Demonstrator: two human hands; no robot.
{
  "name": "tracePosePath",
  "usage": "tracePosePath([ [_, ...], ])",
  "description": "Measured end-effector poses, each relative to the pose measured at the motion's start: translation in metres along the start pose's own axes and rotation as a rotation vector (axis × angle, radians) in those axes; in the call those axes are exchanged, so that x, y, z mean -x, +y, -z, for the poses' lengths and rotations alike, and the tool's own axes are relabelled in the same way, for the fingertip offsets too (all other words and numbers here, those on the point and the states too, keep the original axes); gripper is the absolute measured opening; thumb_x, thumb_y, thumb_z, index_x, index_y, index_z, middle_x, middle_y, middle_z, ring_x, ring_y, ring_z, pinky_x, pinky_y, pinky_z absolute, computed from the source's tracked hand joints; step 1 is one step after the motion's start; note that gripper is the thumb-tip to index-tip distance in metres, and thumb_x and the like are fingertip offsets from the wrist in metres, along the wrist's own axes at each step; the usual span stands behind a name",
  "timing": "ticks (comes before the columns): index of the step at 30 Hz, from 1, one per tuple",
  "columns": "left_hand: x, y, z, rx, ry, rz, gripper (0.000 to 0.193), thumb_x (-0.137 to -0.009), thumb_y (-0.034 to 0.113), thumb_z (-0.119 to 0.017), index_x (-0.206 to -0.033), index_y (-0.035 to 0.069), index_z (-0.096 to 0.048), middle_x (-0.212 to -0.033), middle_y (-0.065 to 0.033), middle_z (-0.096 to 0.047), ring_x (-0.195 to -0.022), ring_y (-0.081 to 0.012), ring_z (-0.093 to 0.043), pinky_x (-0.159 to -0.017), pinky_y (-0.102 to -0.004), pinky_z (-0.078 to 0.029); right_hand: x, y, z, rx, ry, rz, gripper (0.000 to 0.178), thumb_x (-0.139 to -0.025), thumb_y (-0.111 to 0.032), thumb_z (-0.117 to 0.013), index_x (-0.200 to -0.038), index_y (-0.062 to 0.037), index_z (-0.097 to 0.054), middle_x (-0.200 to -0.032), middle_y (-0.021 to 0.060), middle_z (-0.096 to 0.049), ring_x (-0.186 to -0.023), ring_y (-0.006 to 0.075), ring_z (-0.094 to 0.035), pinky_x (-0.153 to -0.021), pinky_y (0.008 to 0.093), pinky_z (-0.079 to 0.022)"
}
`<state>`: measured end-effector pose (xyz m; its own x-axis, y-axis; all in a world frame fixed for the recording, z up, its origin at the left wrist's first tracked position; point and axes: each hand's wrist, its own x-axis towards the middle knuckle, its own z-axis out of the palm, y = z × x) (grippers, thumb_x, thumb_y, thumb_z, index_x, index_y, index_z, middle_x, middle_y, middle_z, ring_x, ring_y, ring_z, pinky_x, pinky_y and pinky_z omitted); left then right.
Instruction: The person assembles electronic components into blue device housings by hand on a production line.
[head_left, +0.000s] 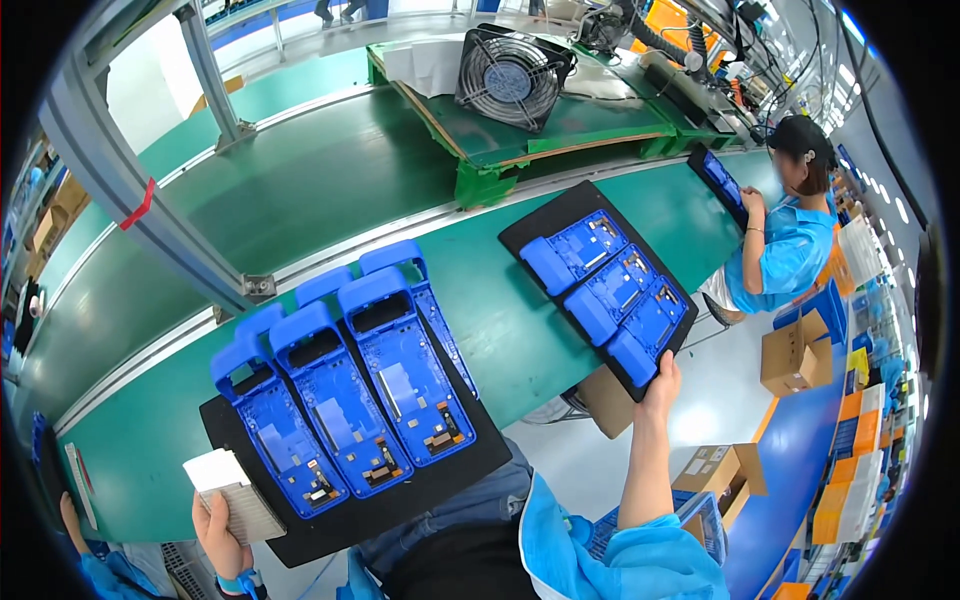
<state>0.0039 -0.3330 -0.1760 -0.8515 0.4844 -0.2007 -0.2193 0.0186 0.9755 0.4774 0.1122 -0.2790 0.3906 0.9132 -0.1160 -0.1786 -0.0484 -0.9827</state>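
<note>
My left hand (222,535) is closed around a thick whitish stack (240,500) with a ribbed, greyish side; its exact kind I cannot make out. It is beside the near black board (440,483), which carries several blue plastic device housings (340,420) with hollow loop-like ends and small circuit parts inside. With its arm stretched out, my right hand (660,388) grips the near corner of a second black board (522,232). Three blue housings (625,295) lie side by side on that one, their inner faces up.
The green workbench (480,330) runs across. Behind it are a metal post (150,200) and a fan (508,82) on a raised green platform. A co-worker (790,220) at the right holds another black board. Another person's hand (72,515) shows far left. Cardboard boxes (797,355) stand right.
</note>
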Motion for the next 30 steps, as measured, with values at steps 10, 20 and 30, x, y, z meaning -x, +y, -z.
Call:
tracePosePath([
  [10, -0.003, 0.013, -0.006, 0.037, -0.160, 0.012, 0.046, -0.102, 0.014, -0.052, -0.143, -0.004, -0.043, -0.131, -0.0135, -0.060, -0.115, -0.0212, -0.060, -0.100, -0.0351, -0.047, -0.145, -0.005, 0.045, 0.023, 0.165, 0.075, 0.046, -0.104, -0.029, -0.054, -0.125, 0.0115, -0.057, -0.123, 0.0162, -0.064, -0.106, 0.0258, -0.063, -0.093, 0.0393, -0.050],
  [20, -0.005, 0.006, -0.016, 0.005, -0.382, 0.130, 0.052, -0.089, 0.028, -0.074, -0.126, -0.006, -0.058, -0.113, -0.0112, -0.070, -0.100, -0.0181, -0.066, -0.091, -0.0309, -0.049, 0.041, -0.061, -0.053, 0.669, -0.552, 0.345, 0.037, -0.103, -0.037, -0.053, -0.099, -0.0011, -0.063, -0.079, 0.0038, -0.062, -0.074, 0.0124, -0.058, -0.072, 0.0265, -0.047],
  [30, 0.007, -0.010, -0.015, 0.005, -0.474, 0.112, 0.048, -0.084, 0.027, -0.078, -0.115, -0.007, -0.065, -0.104, -0.0143, -0.073, -0.092, -0.0199, -0.070, -0.081, -0.0306, -0.053, 0.156, -0.018, -0.086, 0.471, -1.109, 0.125, 0.026, -0.092, -0.016, -0.071, -0.104, -0.0033, -0.051, -0.080, -0.0009, -0.056, -0.060, 0.0045, -0.048, -0.053, 0.0206, -0.039],
])
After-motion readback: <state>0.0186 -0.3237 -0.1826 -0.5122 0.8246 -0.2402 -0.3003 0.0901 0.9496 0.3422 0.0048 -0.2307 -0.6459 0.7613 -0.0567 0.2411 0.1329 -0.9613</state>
